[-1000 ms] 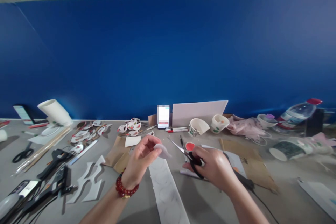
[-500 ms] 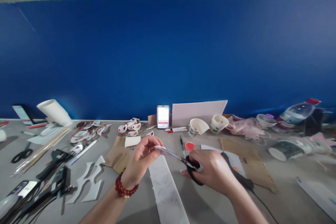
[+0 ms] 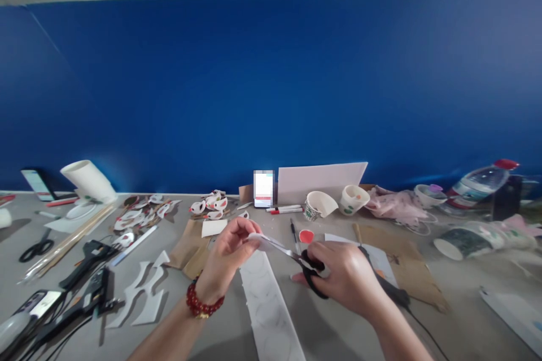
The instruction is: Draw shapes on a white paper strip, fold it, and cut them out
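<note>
At centre frame the left hand (image 3: 228,256) pinched a small white paper piece (image 3: 260,241), while the right hand (image 3: 345,276) gripped black scissors (image 3: 302,262); since a second earlier the blades had closed into the paper, so cutting was underway

Black scissors (image 3: 305,264) (red bracelet (image 3: 202,304))

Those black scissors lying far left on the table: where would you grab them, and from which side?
Probably by the two black finger loops of the spare scissors, coming from the near side of the table. The loops seem to lie toward the person, with the blades pointing away toward the blue wall; they lie flat, with bare tabletop around the loops.
</note>
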The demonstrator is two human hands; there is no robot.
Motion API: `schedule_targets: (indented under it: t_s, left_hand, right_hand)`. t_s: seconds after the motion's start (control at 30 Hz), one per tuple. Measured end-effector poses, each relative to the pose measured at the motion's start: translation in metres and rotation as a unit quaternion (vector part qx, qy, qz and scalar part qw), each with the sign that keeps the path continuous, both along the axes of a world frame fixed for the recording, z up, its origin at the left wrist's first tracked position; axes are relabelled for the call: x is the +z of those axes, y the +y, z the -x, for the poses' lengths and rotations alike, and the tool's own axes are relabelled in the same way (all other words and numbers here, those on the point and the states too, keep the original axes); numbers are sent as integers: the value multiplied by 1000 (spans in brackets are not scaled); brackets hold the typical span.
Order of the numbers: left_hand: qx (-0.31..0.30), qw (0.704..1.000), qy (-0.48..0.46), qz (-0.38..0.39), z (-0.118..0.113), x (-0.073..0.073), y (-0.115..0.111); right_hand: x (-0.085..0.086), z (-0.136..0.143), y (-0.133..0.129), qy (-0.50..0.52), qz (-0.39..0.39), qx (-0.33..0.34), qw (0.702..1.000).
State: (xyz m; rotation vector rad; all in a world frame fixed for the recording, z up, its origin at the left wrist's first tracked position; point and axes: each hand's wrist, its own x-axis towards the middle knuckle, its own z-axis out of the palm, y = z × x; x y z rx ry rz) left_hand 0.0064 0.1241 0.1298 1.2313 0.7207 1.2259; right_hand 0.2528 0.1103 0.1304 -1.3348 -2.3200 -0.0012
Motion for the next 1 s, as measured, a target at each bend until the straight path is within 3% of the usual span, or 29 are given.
schedule_targets:
  t_s: [0.27,1.0]
  left_hand:
    - [11,999,26,14,-2,1,-2]
    - [14,998,60,12,-1,0,-3]
  right_hand:
    - [-1,0,-1,-52,-32,-5,998]
    - [-4,-4,2,-57,-64,5,996]
